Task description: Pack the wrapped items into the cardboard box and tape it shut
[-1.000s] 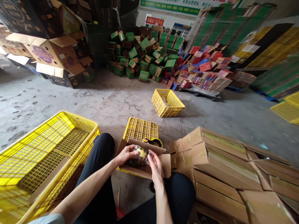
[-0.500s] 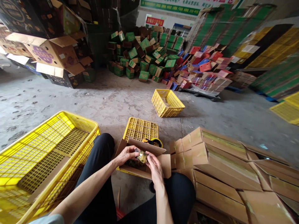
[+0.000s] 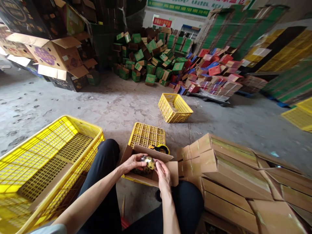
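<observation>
Between my two hands is a yellow fruit with dark blotches (image 3: 150, 163), with a shiny, clear-looking wrap showing at its left end. My left hand (image 3: 133, 163) grips that left end with thumb and fingers. At the right end, the fingertips of my right hand (image 3: 162, 172) pinch the fruit. Both hands are above an open cardboard box (image 3: 173, 171). Inside it, to the left, lie more dark, mottled items, partly hidden by my left hand. A yellow-and-black tape dispenser (image 3: 161, 148) rests just behind the box.
The box stands on an upturned yellow crate (image 3: 147, 134). A large yellow crate (image 3: 97, 131) is on my left. Stacked cardboard boxes (image 3: 239, 172) fill the right side. Another yellow crate (image 3: 175, 117) sits ahead, before a heap of green boxes (image 3: 150, 79).
The fruit has turned and shifted slightly right between my fingers, showing more of its yellow side. My hands stay at nearly the same place over the box.
</observation>
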`<state>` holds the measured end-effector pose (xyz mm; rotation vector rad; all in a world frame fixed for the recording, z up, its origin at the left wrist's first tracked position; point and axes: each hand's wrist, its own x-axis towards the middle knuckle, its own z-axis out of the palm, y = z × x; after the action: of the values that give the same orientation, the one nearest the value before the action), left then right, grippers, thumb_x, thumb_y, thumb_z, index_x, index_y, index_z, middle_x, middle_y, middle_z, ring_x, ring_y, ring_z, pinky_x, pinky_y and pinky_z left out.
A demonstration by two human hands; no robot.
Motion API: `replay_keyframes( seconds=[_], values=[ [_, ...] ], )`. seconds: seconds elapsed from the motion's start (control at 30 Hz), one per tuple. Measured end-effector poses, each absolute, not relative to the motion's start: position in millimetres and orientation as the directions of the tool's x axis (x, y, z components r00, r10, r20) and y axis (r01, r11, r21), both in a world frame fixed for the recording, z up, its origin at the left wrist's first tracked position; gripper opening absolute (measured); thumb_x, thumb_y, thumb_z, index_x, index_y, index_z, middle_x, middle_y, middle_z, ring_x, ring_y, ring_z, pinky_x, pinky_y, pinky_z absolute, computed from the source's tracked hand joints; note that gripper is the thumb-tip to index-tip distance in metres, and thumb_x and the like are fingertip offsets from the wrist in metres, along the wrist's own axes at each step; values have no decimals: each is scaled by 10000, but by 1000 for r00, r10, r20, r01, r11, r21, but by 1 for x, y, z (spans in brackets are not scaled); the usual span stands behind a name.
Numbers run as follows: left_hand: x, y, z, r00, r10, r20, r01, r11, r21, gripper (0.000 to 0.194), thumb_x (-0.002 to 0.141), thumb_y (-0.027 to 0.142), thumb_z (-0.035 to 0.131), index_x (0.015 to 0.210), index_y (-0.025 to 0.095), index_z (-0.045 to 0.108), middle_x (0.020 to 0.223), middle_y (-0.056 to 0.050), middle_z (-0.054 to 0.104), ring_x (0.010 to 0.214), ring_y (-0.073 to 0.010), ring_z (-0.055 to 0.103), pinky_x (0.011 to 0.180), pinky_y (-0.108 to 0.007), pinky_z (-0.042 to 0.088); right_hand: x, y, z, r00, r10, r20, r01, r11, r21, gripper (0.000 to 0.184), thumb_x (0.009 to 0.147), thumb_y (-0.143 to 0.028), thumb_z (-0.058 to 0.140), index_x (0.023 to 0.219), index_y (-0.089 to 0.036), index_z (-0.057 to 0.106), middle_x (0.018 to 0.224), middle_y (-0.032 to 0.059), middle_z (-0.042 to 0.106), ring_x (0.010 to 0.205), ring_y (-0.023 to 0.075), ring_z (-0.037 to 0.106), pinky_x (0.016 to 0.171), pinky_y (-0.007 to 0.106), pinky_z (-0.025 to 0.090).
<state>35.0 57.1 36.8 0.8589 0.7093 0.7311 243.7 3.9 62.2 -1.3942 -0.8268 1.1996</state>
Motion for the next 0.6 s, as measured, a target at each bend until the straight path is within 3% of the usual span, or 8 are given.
replay_keyframes(
  seconds=[0.17,0.37,0.47,0.6],
  values=[
    [35,57,40,534,810,-241,-246,421,873,707,742,570,931,1287,152,766,1114,-143,790,855,-222,761,752,-292,575,243,2,66,201,957,-207,-113,-188,-976,549,758,-714,819,1050,-249,840,1193,118,820,1117,358,751,958,460,610],
    [37,56,43,459,860,-222,-272,374,887,668,706,597,943,1170,131,827,1055,-128,801,868,-226,735,829,-343,591,246,5,68,195,959,-208,-188,-172,-967,472,777,-550,805,1170,-289,821,1439,79,714,1422,358,573,1128,502,513],
    [37,57,44,438,875,-206,-282,351,893,665,683,596,956,1151,139,835,1105,-129,797,924,-254,736,859,-369,596,246,5,73,230,951,-206,-206,-159,-965,483,815,-576,740,1203,-298,816,1450,66,707,1480,355,513,1197,532,447],
    [37,57,43,445,874,-194,-273,338,901,646,677,597,957,1124,146,838,1065,-118,804,958,-276,743,876,-379,595,243,2,79,145,971,-189,-60,-182,-982,538,785,-587,847,1238,-299,806,1409,75,734,1402,354,601,1199,504,458]
  ],
)
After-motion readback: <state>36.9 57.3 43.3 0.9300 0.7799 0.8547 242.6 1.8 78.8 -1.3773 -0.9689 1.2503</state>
